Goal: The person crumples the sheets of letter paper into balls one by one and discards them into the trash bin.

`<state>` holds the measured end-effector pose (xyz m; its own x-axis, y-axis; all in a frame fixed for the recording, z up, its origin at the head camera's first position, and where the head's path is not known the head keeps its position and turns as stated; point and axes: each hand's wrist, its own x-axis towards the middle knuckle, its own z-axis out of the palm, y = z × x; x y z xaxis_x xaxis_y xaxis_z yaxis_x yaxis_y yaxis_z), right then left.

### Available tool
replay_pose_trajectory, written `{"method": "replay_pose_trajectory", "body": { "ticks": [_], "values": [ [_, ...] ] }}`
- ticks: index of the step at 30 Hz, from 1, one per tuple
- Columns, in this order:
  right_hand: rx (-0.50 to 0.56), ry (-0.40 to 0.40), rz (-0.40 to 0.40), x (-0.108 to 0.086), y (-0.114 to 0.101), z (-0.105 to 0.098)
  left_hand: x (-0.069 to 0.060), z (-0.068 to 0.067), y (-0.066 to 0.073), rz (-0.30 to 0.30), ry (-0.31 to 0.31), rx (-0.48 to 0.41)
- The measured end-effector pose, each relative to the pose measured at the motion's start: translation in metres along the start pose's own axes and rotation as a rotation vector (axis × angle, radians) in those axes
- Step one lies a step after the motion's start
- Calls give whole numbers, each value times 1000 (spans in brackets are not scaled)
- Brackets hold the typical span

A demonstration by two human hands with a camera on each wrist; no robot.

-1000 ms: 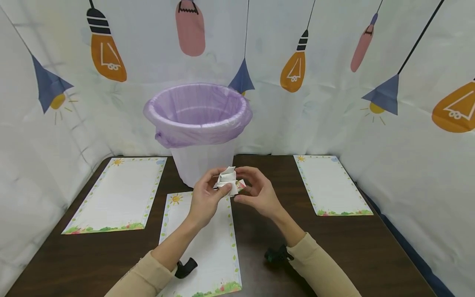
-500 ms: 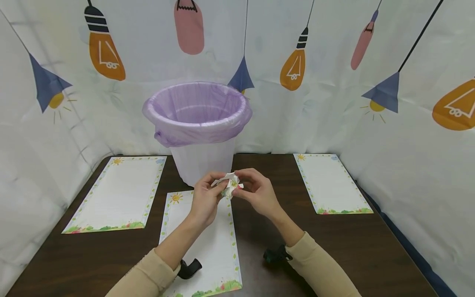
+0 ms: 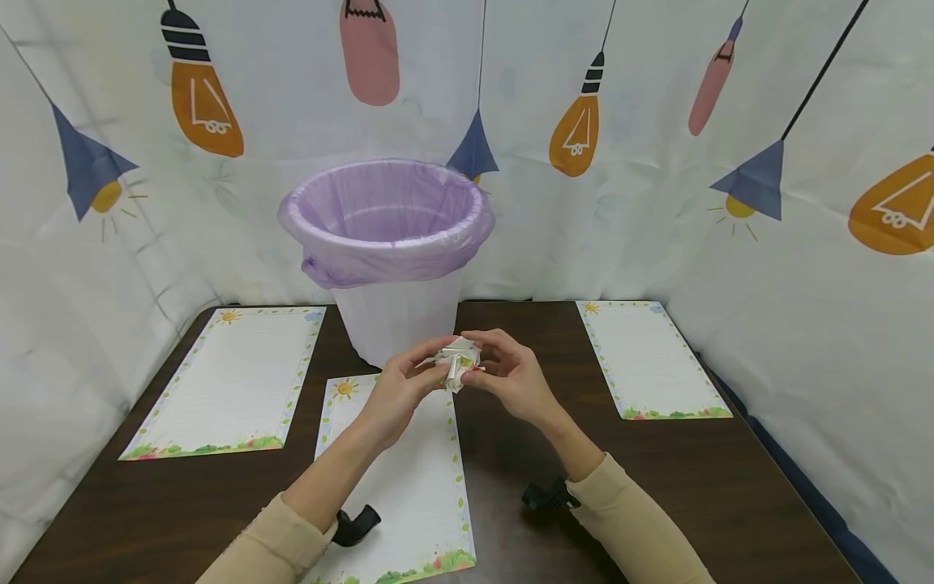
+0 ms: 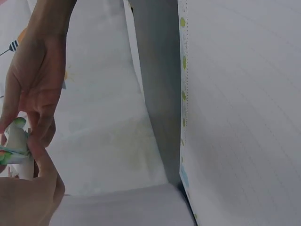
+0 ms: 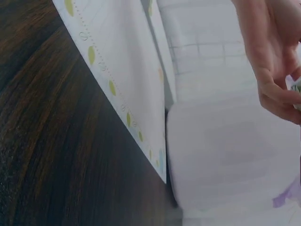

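Between both hands is a crumpled ball of white paper (image 3: pixel 460 362) with bits of green and red print, held above the middle sheet's top edge, in front of the bin. The left hand (image 3: pixel 400 393) pinches it from the left with thumb and fingers; the right hand (image 3: pixel 516 381) pinches its right side. In the left wrist view the crumpled paper (image 4: pixel 18 146) shows at the left edge, with fingers of both hands around it. In the right wrist view only a sliver of it shows, beside a hand (image 5: pixel 275 61).
A white bin (image 3: pixel 397 316) with a purple liner (image 3: pixel 387 264) stands behind the hands. Bordered sheets lie at the left (image 3: pixel 233 381), in the middle (image 3: pixel 401 495) and at the right (image 3: pixel 653 361) on the dark wooden table (image 3: pixel 525 519). A patterned curtain hangs behind.
The paper has been squeezed into a more compact ball and turned between the fingers. The right fingers, looser about it a second ago, now pinch it; the left forearm has shifted slightly left.
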<state>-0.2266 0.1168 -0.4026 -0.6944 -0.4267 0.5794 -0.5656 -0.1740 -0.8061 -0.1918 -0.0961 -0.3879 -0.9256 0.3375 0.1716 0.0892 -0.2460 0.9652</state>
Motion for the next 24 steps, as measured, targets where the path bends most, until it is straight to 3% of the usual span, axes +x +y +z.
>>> {"method": "replay_pose_trajectory", "body": {
  "ticks": [7,10,19,24],
  "values": [
    [42,-14,17,0,-2,0,1,-15,4,22,-137,37],
    [63,-15,25,0,-1,1,0,-17,6,26,-152,67],
    [76,-9,8,0,-1,7,1,-5,5,99,0,179],
    [45,-16,2,-1,2,9,3,-1,2,84,85,174]
  ]
}}
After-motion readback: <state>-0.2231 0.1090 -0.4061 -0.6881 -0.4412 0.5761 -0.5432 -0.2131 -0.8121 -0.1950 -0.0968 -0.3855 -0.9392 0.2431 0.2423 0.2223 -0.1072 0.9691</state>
